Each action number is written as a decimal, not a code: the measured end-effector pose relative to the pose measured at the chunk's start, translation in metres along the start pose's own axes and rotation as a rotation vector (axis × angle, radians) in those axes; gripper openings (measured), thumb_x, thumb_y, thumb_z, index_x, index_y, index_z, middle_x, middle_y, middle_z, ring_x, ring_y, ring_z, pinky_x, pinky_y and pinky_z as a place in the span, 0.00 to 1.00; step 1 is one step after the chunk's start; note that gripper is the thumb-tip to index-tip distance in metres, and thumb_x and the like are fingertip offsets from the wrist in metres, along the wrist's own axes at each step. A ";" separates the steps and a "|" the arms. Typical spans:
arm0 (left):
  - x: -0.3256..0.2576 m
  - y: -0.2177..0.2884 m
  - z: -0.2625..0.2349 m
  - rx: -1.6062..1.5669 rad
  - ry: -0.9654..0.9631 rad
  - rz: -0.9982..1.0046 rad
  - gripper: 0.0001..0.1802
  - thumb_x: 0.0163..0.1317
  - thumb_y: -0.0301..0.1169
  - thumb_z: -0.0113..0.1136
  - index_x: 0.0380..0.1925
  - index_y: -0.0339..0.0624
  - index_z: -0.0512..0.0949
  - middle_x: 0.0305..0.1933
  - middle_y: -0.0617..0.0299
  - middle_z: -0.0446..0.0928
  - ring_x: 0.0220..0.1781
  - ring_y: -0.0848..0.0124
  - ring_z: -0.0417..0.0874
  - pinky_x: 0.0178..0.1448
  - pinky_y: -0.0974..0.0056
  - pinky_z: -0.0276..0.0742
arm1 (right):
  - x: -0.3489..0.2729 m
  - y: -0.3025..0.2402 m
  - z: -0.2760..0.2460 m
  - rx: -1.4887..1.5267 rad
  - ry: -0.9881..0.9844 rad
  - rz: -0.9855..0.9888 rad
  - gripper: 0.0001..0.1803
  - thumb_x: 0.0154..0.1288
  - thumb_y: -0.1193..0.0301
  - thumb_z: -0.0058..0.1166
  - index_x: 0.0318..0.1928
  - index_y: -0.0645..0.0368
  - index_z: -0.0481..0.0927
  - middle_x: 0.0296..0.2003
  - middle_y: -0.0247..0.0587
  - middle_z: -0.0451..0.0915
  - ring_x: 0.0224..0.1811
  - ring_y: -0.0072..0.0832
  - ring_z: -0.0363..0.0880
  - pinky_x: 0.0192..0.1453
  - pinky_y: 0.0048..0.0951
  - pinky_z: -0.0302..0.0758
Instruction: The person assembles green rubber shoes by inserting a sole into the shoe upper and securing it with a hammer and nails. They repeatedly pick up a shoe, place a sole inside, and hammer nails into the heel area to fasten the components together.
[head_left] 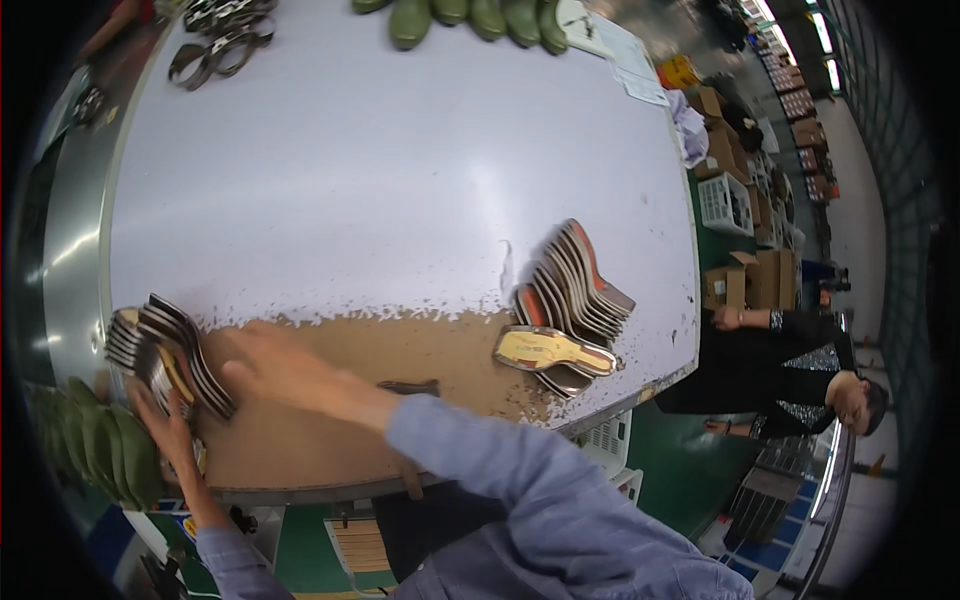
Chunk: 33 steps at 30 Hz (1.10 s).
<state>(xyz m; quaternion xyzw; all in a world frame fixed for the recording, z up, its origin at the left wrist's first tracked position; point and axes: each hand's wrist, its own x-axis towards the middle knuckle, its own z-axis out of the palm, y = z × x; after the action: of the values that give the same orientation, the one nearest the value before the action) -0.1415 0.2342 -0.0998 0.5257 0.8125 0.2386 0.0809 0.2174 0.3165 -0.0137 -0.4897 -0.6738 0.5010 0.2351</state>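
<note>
A row of curved shoe insoles (190, 352) stands on edge at the table's left end. My left hand (168, 428) is at its near side, fingers around the lower end of a yellow-faced insole (176, 376); part of the grip is hidden. Just right of that row, my right hand (275, 365) is blurred, thumb and fingers apart with nothing visible between them. A second fanned stack of insoles (575, 285) lies at the right, with a pale yellow insole (540, 349) flat at its near end. Between the stacks, partly behind my right forearm, lies a dark slim tool (410, 387).
The white table (400, 170) has a worn brown strip along its near side. Green shoe lasts (110, 450) hang beyond the left corner; more green lasts (487, 18) lie at the far edge. Dark straps (225, 50) sit far left. A person (790, 370) stands at the right.
</note>
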 end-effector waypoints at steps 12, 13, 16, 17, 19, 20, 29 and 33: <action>-0.286 0.496 0.067 -0.460 -0.909 0.393 0.37 0.63 0.31 0.70 0.71 0.39 0.66 0.68 0.41 0.71 0.70 0.45 0.74 0.72 0.46 0.70 | -0.299 0.212 -0.394 -0.422 0.424 0.609 0.42 0.70 0.43 0.58 0.68 0.68 0.74 0.55 0.60 0.83 0.60 0.52 0.81 0.65 0.44 0.75; -0.290 0.502 0.085 -0.391 -0.739 0.584 0.38 0.61 0.30 0.70 0.71 0.42 0.67 0.69 0.42 0.71 0.70 0.43 0.72 0.74 0.46 0.67 | -0.317 0.228 -0.392 -0.456 0.598 0.475 0.38 0.69 0.47 0.61 0.66 0.66 0.76 0.56 0.59 0.82 0.58 0.48 0.83 0.63 0.45 0.77; -0.273 0.522 0.121 -0.122 -0.630 0.986 0.34 0.58 0.27 0.69 0.67 0.46 0.72 0.67 0.52 0.75 0.67 0.48 0.76 0.69 0.50 0.74 | -0.341 0.182 -0.368 0.142 0.822 0.542 0.32 0.67 0.55 0.67 0.63 0.65 0.78 0.60 0.57 0.78 0.57 0.43 0.82 0.63 0.45 0.76; -0.272 0.519 0.126 -0.151 -0.661 0.979 0.32 0.57 0.27 0.69 0.64 0.46 0.74 0.64 0.55 0.77 0.64 0.50 0.78 0.66 0.52 0.77 | -0.357 0.171 -0.352 0.037 0.734 0.443 0.30 0.66 0.59 0.67 0.62 0.64 0.78 0.58 0.56 0.79 0.55 0.43 0.82 0.61 0.43 0.77; -0.262 0.516 0.136 -0.224 -0.722 0.978 0.27 0.56 0.27 0.70 0.58 0.48 0.79 0.59 0.60 0.82 0.58 0.56 0.83 0.60 0.54 0.81 | -0.374 0.137 -0.331 -0.264 0.606 0.216 0.27 0.66 0.65 0.67 0.62 0.63 0.77 0.51 0.54 0.82 0.51 0.45 0.83 0.55 0.41 0.79; -0.258 0.529 0.133 -0.229 -0.761 1.023 0.25 0.56 0.27 0.70 0.56 0.48 0.80 0.57 0.61 0.83 0.54 0.57 0.85 0.57 0.54 0.82 | -0.374 0.120 -0.324 -0.462 0.554 0.092 0.26 0.66 0.68 0.66 0.62 0.63 0.77 0.47 0.53 0.84 0.48 0.47 0.84 0.52 0.40 0.80; -0.202 0.705 0.161 -0.358 -0.753 1.490 0.25 0.68 0.38 0.65 0.64 0.49 0.76 0.66 0.53 0.77 0.72 0.53 0.72 0.74 0.49 0.68 | -0.465 0.126 -0.202 1.047 0.745 0.413 0.24 0.74 0.74 0.56 0.67 0.61 0.67 0.57 0.49 0.79 0.54 0.32 0.83 0.56 0.35 0.79; -0.194 0.719 0.253 0.133 -0.877 1.699 0.37 0.73 0.58 0.51 0.73 0.48 0.68 0.78 0.52 0.66 0.83 0.52 0.55 0.86 0.45 0.49 | -0.466 0.093 -0.112 1.808 0.970 0.428 0.26 0.69 0.78 0.51 0.66 0.58 0.64 0.66 0.59 0.71 0.68 0.57 0.73 0.72 0.67 0.70</action>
<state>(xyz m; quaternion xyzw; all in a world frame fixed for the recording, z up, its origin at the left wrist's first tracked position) 0.6256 0.3773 -0.0038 0.9855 0.0689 -0.0472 0.1479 0.5381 -0.0490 0.0268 -0.3891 0.2188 0.5991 0.6648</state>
